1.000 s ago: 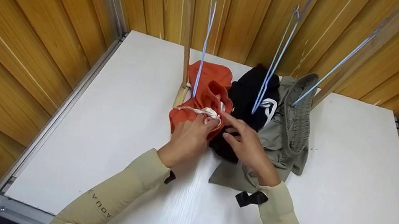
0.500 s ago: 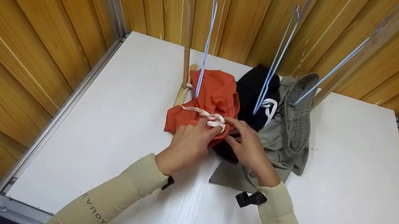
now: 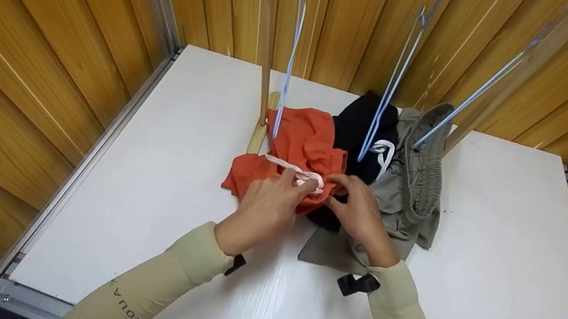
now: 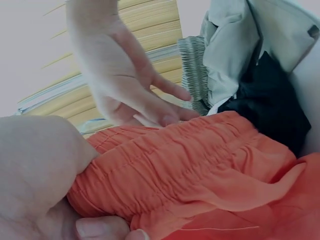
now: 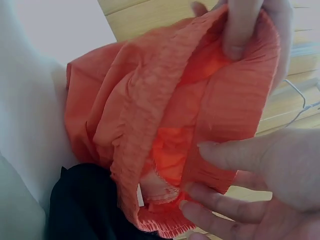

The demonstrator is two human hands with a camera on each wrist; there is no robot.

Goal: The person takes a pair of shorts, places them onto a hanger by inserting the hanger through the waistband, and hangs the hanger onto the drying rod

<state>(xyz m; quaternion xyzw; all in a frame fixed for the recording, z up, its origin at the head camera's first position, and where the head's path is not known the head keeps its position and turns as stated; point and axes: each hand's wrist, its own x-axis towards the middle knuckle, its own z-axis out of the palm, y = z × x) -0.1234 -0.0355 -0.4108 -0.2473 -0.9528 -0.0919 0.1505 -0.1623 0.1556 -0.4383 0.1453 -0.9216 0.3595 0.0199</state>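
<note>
In the head view, orange shorts [image 3: 307, 135] with a white drawstring [image 3: 288, 167] lie bunched on the table. My left hand [image 3: 270, 199] grips their gathered waistband [image 4: 165, 165], thumb inside the opening and fingers outside, as the right wrist view shows. My right hand [image 3: 359, 211] is at the waistband's right side. Its thumb and fingers lie apart over the waistband's inner face [image 5: 220, 120] in the right wrist view, fairly straight. The waistband opening faces the right wrist camera. My left palm hides part of the cloth.
Black clothing [image 3: 355, 122] with a white drawstring lies right of the orange shorts, beside a grey-green garment with an elastic waist [image 3: 425, 178]. Blue hangers [image 3: 292, 55] hang over the clothes. Wooden posts [image 3: 265, 33] rise at the back of the white table [image 3: 132, 156].
The orange shorts have shifted toward me and slightly right, uncovering more of the wooden base. My left hand moved slightly right with the waistband; my right hand's fingers came closer to its edge.
</note>
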